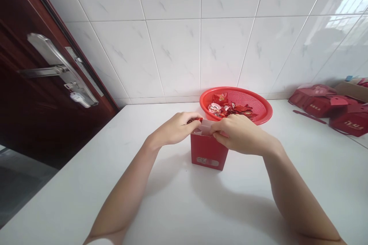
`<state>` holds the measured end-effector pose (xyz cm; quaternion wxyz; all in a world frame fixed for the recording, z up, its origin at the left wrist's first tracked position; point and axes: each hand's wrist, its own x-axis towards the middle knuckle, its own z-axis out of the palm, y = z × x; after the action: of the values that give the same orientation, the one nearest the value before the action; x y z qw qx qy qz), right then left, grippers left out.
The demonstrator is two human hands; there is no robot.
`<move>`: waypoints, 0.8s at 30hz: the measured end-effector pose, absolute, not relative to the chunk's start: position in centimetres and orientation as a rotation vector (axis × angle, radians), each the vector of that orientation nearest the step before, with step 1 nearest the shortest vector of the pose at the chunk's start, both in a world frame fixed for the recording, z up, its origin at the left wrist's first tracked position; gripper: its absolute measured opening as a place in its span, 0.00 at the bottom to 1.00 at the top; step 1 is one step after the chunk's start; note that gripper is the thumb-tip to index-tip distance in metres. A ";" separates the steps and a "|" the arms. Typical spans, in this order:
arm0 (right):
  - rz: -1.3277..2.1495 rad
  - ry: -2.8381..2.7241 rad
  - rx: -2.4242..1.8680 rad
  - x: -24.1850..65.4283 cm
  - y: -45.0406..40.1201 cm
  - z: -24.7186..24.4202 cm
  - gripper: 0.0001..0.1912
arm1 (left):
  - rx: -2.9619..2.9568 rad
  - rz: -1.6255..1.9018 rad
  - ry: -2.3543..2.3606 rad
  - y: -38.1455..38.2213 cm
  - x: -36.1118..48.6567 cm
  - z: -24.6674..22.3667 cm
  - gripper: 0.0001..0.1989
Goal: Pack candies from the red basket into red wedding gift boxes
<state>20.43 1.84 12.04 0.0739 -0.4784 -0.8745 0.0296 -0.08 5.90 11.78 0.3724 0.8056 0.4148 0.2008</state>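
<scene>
A red cardboard box point(207, 151) with a pale interior and a small clear window low on its front stands upright on the table, its top open. My left hand point(176, 128) is closed at the left side of the opening, fingers pinching the top edge. A bit of patterned red shows at those fingertips; whether it is a flap or a wrapper I cannot tell. On the other side, my right hand point(240, 132) pinches the right part of the rim, thumb and fingers together. Just behind the box sits a red plastic basket point(263, 109) holding red wrapped packets point(240, 109).
Several red boxes point(319, 105) with gold print stand at the right against the wall, beside an open carton point(353, 90). A dark red strip point(309, 116) lies near them. White table point(120, 168), tiled wall point(172, 57), and at left a brown door point(28, 95) with keys.
</scene>
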 end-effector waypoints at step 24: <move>0.508 -2.065 -1.175 20.8 1.3 13.0 0.07 | 1.874 0.692 0.720 5.0 -0.3 12.0 0.27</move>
<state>20.80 1.27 13.00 0.3483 -0.4532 -0.7968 0.1961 -0.31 5.02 11.97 0.4872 0.7707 0.2961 0.2845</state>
